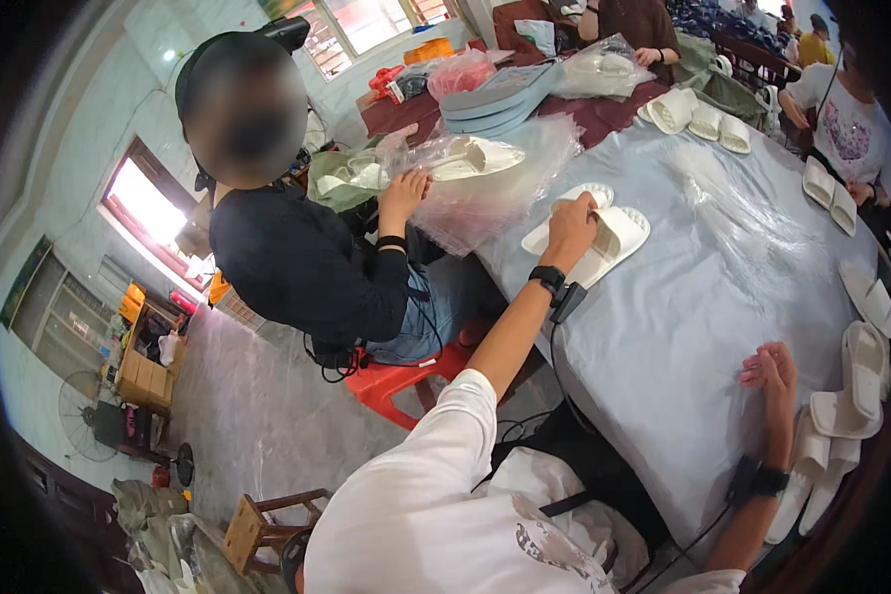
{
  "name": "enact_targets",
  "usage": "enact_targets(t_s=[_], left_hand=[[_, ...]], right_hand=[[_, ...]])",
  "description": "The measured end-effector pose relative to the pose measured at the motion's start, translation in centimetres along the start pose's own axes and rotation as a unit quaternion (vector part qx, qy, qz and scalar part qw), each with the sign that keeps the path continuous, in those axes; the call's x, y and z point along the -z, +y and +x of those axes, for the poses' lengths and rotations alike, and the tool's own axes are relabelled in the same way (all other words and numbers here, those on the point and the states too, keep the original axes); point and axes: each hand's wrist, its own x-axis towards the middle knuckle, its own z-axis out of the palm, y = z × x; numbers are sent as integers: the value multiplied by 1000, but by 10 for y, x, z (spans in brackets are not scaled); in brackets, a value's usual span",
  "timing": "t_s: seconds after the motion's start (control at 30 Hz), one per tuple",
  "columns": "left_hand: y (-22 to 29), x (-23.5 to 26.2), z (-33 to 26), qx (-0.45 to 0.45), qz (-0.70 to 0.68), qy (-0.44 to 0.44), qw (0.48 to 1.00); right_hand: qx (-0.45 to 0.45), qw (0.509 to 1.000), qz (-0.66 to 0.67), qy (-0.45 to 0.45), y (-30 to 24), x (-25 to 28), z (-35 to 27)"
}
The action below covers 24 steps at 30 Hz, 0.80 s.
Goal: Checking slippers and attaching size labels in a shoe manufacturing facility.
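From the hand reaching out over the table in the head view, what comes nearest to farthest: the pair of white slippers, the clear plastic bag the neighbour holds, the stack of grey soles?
1. Pair of white slippers: right under the left hand, touching it.
2. Clear plastic bag: just beyond, on the neighbour's side.
3. Stack of grey soles: farthest, toward the table's far end.

Pale walls (89, 109), bright windows (148, 203), grey floor (257, 396), red stool (406, 376), wooden stool (252, 530).
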Motion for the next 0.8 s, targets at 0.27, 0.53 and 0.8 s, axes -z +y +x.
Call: enact_targets(t_s=[0.27,0.53,0.8], left_hand=[[91,100,-67,-92,19,-107,990],[89,138,-225,-188,106,-569,794],[-76,-11,-277,-114,-10,-467,877]], right_hand=[[-12,1000,28,6,-4,-3,-4],[4,1000,1,2,-6,-5,-4],[18,1000,-10,16,-11,-8,0]])
